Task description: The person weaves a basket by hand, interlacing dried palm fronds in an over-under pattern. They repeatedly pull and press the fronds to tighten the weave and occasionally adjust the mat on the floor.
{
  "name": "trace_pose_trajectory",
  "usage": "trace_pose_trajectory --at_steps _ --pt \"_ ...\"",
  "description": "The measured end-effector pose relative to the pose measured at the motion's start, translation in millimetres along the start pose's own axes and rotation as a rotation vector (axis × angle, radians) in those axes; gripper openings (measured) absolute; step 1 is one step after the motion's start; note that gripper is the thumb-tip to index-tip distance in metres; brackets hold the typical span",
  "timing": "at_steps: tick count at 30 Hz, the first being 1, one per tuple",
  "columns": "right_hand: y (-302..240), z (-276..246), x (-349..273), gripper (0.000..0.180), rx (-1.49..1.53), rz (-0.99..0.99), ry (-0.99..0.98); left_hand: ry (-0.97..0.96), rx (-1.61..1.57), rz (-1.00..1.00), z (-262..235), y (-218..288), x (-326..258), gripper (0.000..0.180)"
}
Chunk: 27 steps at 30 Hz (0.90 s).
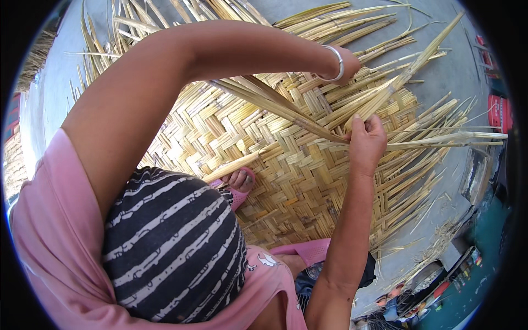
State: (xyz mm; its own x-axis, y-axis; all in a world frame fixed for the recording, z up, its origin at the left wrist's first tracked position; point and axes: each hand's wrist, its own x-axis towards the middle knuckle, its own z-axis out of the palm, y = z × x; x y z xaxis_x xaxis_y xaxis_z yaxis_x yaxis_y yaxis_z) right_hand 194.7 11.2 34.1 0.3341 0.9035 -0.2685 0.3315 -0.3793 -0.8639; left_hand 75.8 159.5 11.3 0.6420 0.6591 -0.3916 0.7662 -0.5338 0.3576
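A woven mat of flat yellow reed strips [236, 132] spreads on the ground in a zigzag pattern, loose strip ends fanning past its far and right edges. My right hand [367, 140] is closed at the mat's right part, thumb and fingers pinching a reed strip [407, 74]. That strip is raised and slants up to the far right. A folded-back strip [280, 107] runs leftward from near the same hand. My left hand [347, 66], with a white bangle [338, 61] at its wrist, reaches across to the strips at the far edge. Its fingers are hidden.
My feet in pink slippers [241, 195] are on the mat, close to my body. Grey ground [440, 170] lies along the right side. Farther right are a red container [499, 113], a flat block [476, 175] and several small objects by a green surface [484, 247].
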Motion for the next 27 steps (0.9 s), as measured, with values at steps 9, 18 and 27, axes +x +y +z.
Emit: trace_pose_trajectory --at_steps 9,18,27 --pt "-4.4 -4.2 -4.4 0.015 0.047 0.015 -0.013 -0.162 -0.499 -0.177 -14.2 27.2 3.9 0.027" --pt "-9.1 -2.6 -6.2 0.014 0.072 0.034 0.019 -0.013 -0.409 -0.060 -1.7 19.5 2.1 0.036" --pt "-6.1 1.7 3.8 0.020 0.082 0.084 0.055 -0.056 -0.432 -0.176 7.3 9.9 11.9 0.044"
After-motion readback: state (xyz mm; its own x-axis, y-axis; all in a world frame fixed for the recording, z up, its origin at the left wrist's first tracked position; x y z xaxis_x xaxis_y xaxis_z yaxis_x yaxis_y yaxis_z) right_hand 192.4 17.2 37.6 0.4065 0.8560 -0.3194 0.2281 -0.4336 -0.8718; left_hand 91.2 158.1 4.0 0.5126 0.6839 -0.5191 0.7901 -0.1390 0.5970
